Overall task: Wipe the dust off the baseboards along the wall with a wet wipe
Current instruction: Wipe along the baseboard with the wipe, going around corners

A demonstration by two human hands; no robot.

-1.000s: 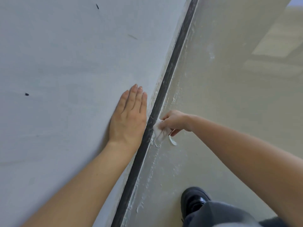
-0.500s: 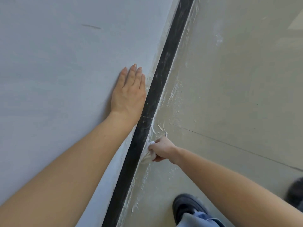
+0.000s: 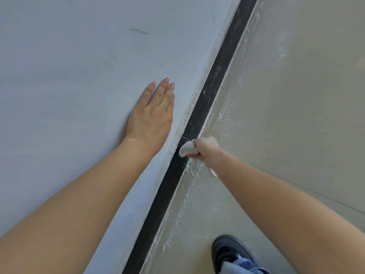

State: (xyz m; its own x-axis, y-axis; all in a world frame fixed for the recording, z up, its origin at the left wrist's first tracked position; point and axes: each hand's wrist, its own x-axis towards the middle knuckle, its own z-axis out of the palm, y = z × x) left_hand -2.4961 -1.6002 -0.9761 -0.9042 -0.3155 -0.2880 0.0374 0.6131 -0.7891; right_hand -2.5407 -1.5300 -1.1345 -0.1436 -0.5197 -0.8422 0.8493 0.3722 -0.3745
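Below the pale grey wall (image 3: 79, 95), the black baseboard strip (image 3: 213, 91) is dusty far off. The right hand (image 3: 205, 149), clutching a crumpled white wet wipe (image 3: 186, 149), has advanced to the seam; the left hand (image 3: 152, 115) lies flat

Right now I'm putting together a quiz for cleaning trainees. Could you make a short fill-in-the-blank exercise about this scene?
1. The left hand rests flat, fingers straight, on the ____.
2. The right hand holds a white wipe against the black ____.
3. A dark shoe stands on the ____.

Missing words: wall; baseboard; floor.
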